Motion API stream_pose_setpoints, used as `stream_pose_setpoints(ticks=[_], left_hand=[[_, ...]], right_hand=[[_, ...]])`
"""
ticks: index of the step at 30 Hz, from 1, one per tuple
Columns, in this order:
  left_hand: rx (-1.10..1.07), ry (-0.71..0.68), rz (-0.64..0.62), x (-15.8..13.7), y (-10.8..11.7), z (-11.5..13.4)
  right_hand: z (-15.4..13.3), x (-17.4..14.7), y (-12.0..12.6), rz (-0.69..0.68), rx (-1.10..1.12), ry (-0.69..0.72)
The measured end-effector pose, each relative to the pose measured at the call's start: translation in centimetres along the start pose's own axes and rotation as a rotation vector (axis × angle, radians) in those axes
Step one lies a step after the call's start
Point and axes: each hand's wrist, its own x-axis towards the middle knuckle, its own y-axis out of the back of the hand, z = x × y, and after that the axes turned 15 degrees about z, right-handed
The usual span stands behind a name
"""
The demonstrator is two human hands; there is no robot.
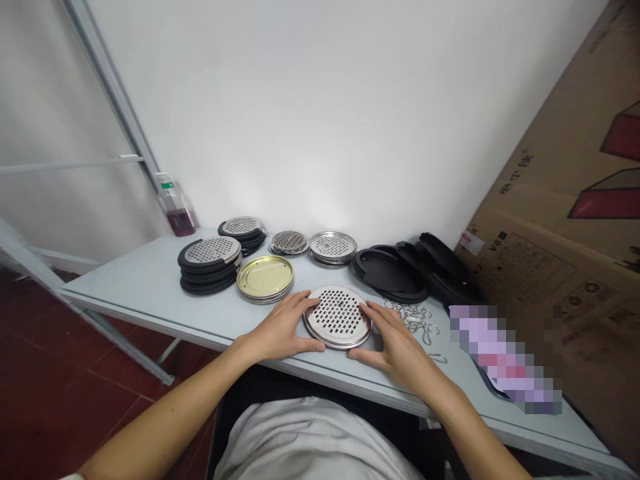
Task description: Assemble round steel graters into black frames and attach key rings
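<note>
Near the table's front edge lies a round metal tin with a perforated lid (338, 315). My left hand (286, 327) curls around its left side, fingers on the top rim and thumb at the front. From the right, my right hand (393, 343) holds the same tin in a like way. Just left of it is a stack of yellow-gold round metal dishes (265, 277). Small wire hooks (413, 317) lie loose beyond my right hand. Behind the tin stands a stack of perforated metal lids (333, 247).
Black-rimmed perforated holders stand in a front stack (211, 263) and a back stack (243, 230). A coarse perforated disc (289, 241) lies near the wall. Black round rings (393, 270) pile up at right, by a cardboard box (550, 267). A pump bottle (177, 210) stands at the far left.
</note>
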Motion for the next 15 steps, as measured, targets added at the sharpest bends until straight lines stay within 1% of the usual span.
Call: stream_pose_setpoints(ticks=[4,10,12,15], left_hand=[[-0.008,-0.006,0.007,0.03,-0.16,-0.1],[-0.021,-0.022,0.02,0.0,-0.13,-0.17],[-0.022,-0.024,0.019,-0.01,-0.11,-0.18],[-0.038,-0.023,0.021,0.0,-0.08,-0.18]], right_hand=[[-0.19,-0.05,-0.1,-0.012,0.02,-0.008],[-0.66,0.28,0.19,0.031,0.115,-0.05],[-0.7,0.37,0.12,0.073,0.15,-0.097],[-0.63,0.56,-0.14,0.149,0.254,-0.22]])
